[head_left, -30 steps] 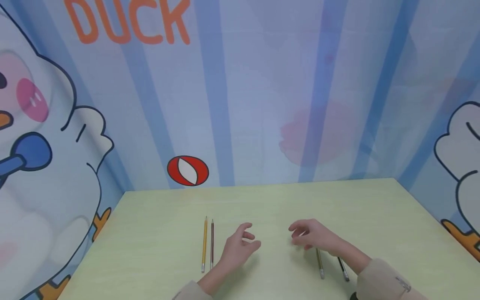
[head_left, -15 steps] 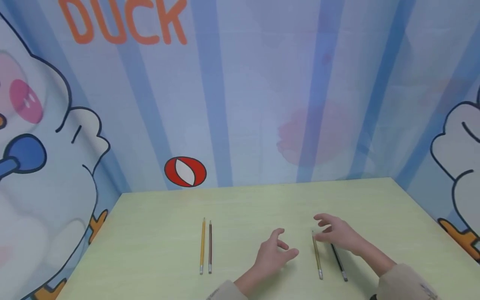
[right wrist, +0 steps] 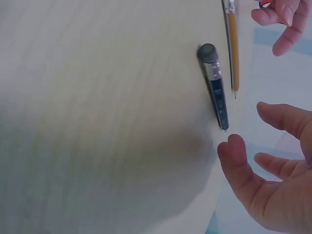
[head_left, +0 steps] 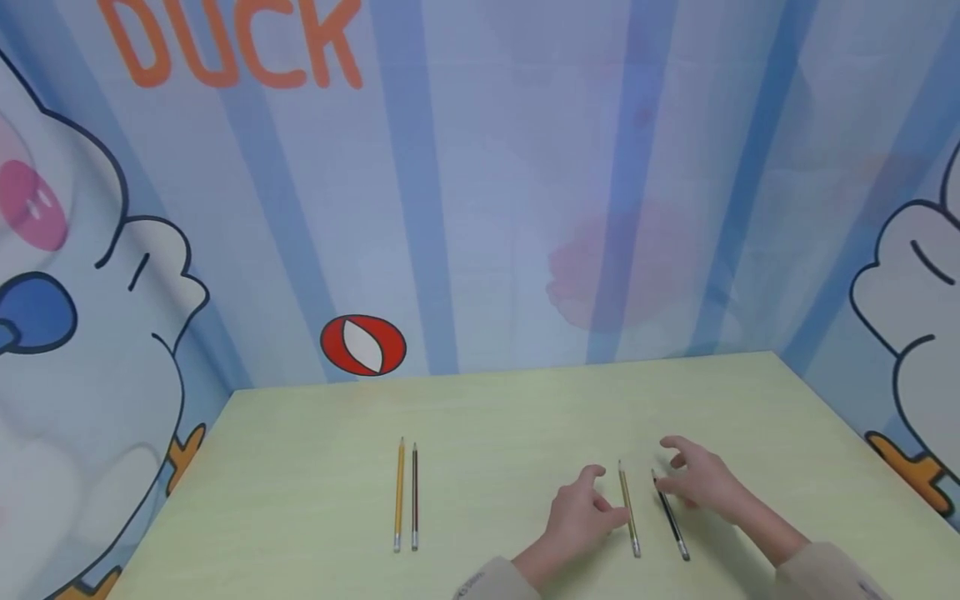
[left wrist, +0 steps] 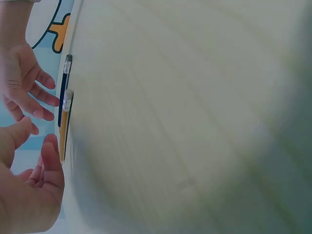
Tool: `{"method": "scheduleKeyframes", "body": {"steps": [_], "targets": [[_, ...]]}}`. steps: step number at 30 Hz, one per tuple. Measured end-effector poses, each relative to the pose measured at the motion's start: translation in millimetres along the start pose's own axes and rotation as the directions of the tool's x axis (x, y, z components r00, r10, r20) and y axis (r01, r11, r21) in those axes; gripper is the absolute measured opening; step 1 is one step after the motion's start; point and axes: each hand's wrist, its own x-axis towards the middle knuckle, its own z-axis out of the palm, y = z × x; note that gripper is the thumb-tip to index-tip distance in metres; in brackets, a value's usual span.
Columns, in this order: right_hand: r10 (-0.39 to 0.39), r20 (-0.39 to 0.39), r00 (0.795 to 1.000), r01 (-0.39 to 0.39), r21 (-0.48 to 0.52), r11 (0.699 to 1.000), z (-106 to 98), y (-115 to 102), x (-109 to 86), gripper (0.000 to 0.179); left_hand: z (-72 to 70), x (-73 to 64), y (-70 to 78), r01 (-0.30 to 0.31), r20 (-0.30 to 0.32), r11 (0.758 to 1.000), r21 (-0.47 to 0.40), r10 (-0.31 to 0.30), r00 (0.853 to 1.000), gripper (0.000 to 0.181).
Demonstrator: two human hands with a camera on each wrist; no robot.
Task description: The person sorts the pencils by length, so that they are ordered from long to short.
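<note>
Two pencils lie on the right part of the table in the head view: a gold one (head_left: 630, 512) and a black one (head_left: 672, 521) with a dark eraser. My left hand (head_left: 577, 518) hovers left of the gold pencil, its thumb tip overlapping the pencil's side in this view. By the black pencil's pointed end is my right hand (head_left: 703, 479), thumb at the shaft and fingers spread and bent. The right wrist view shows the black pencil (right wrist: 217, 97) beyond the right hand's fingers (right wrist: 236, 165), with nothing between them and the thumb. Neither hand grips anything.
A yellow pencil (head_left: 399, 500) and a dark brown pencil (head_left: 415, 504) lie side by side on the left half of the pale green table (head_left: 510, 417). Behind the table hangs a blue striped cloth backdrop (head_left: 495, 208) with cartoon ducks.
My left hand has moved right, from beside the left pencils to the gold pencil. My right hand has shifted right, from over the gold pencil to the black one. The pencils stay on the table.
</note>
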Motion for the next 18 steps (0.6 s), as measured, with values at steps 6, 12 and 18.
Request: {"method": "scheduleKeyframes", "body": {"steps": [6,12,18], "targets": [[0.036,-0.001,0.999,-0.036,-0.022,0.999,2.1,5.8,0.4,0.061,10.5,0.4,5.8,0.022,-0.004,0.998,0.06,-0.022,1.0,0.043],[0.07,-0.009,0.997,-0.071,-0.049,0.996,7.5,9.6,0.6,0.055,18.5,2.7,6.4,0.034,-0.014,0.988,0.152,-0.033,0.999,0.04],[0.077,-0.006,0.997,-0.077,-0.05,0.996,11.1,8.5,-1.4,0.054,24.3,5.1,10.6,0.042,-0.033,0.957,0.287,-0.034,0.999,0.037]]}}
